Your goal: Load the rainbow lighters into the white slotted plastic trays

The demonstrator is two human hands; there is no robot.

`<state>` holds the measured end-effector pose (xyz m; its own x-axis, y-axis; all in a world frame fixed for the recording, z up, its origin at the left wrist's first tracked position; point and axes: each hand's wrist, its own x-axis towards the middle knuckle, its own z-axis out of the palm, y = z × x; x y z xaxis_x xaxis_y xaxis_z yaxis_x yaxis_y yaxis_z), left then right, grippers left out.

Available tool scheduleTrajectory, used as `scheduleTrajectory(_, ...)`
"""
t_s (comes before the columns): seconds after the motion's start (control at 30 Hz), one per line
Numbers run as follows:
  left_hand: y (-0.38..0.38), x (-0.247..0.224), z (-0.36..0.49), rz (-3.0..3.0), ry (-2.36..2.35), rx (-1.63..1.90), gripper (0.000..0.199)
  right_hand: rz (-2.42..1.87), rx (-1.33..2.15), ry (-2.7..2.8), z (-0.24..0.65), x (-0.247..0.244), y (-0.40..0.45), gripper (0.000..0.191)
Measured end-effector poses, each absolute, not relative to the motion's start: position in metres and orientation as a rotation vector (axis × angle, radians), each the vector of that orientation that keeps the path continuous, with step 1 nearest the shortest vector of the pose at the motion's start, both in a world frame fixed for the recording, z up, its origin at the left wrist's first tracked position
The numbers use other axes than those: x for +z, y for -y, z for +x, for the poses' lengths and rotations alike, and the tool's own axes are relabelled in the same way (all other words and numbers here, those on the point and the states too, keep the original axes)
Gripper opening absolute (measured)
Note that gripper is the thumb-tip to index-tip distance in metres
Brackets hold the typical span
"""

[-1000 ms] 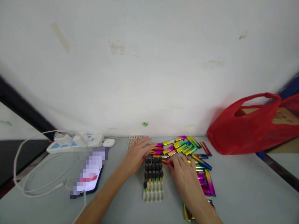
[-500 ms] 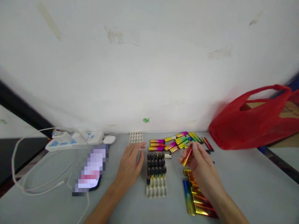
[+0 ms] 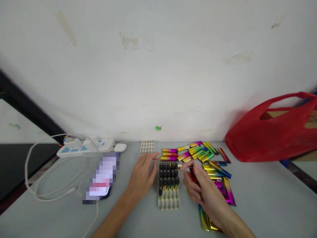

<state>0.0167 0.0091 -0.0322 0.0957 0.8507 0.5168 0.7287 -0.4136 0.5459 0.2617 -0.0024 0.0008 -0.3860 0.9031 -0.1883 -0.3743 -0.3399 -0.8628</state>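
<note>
My left hand (image 3: 141, 173) hovers left of a white cell tray (image 3: 169, 204), its thumb and forefinger apart and nothing between them. Black-capped pieces (image 3: 168, 173) stand upright in the tray's far rows, with one alone in the row nearer me. To the right of the tray, my right hand (image 3: 204, 185) has its fingers curled around a shiny red metallic case (image 3: 193, 174), while its forefinger points left. The palm hides part of that case. Just beyond the tray's far end lies a small silvery piece (image 3: 180, 166), partly covered.
Rainbow metallic cases (image 3: 198, 152) lie scattered at the back; more (image 3: 229, 191) are piled beside and under my right forearm. A second white tray (image 3: 147, 145) sits by the wall. Left are a phone (image 3: 102, 178), a power strip (image 3: 86, 147) and cables. A red bag (image 3: 267, 132) stands right.
My right hand has moved left and a little down toward the tray, carrying the red case and turning it. My left hand stays beside the tray. The view has shifted slightly.
</note>
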Motion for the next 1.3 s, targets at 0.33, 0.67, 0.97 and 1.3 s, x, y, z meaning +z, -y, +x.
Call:
scheduleTrajectory(0.33,-0.009,-0.035,0.019,2.210,-1.624,1.183,0.026,-0.704,2.173,0.744,0.252,-0.002,0.009,0.062)
scheduleTrajectory(0.67,-0.012,-0.039,0.017,2.259,-1.618,1.228,0.027,-0.864,2.158,0.704,0.257,-0.008,0.003,0.074)
scheduleTrajectory(0.97,-0.011,-0.041,0.016,2.258,-1.598,1.204,0.026,-1.075,1.969,0.898,0.248,-0.005,0.010,0.065)
scheduleTrajectory(1.3,-0.013,-0.045,0.016,2.226,-1.598,1.202,0.026,-1.066,1.939,0.888,0.247,-0.006,0.012,0.059)
